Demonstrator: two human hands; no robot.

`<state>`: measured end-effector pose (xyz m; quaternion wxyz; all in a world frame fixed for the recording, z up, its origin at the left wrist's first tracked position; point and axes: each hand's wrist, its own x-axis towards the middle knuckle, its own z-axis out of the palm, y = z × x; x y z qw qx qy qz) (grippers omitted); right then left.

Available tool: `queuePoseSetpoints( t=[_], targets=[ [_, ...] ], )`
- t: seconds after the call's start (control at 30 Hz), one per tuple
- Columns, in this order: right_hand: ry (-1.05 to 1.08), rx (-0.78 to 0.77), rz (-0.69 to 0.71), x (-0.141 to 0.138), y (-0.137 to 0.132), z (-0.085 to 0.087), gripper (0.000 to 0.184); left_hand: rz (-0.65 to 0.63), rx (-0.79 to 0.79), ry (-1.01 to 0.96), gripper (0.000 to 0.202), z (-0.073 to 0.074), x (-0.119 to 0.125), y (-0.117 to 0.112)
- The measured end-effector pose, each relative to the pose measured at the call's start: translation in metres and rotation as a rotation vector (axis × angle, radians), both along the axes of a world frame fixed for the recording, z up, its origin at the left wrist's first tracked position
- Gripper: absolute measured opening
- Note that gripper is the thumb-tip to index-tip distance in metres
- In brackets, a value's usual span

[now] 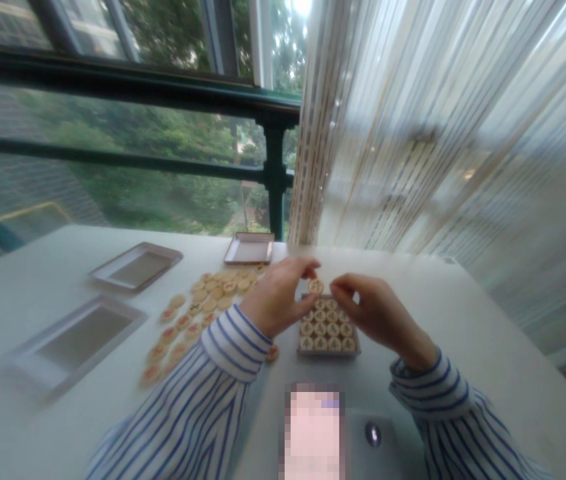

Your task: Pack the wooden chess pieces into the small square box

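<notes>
Between the thumb and fingers of my left hand (283, 293) is a round wooden Chinese chess piece (315, 287), its marked face turned toward me. It is held over the far edge of a small box (329, 355) filled with rows of dark-marked pieces (320, 329). My right hand (375, 310) hovers at the box's right side, fingertips pinched together close to the held piece; what they hold, if anything, is hidden. Many loose pieces (210, 292), some with red marks, lie on the table left of my left hand and partly behind my sleeve.
On the white table (463, 320), shallow trays lie at the left (77, 343), far left (137, 267) and back (249, 248). A pixelated pink patch (313, 433) and a shiny oval thing (373, 435) are near me. A green railing (275, 173) and string curtain (413, 133) stand behind.
</notes>
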<state>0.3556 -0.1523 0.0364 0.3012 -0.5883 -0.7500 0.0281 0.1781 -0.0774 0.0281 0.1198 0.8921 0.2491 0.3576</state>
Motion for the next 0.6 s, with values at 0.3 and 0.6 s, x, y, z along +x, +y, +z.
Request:
queuePoseSetpoints(
  t=[0.3,0.6],
  targets=[
    [0.225,-0.062,0.032,0.001,0.007,-0.008,0.016,-0.048,0.015,0.012,0.039,-0.007,0.006,0.004],
    [0.381,-0.158,0.103,0.004,0.013,-0.015,0.019,-0.060,0.003,-0.010,0.032,-0.011,0.011,0.003]
  ],
)
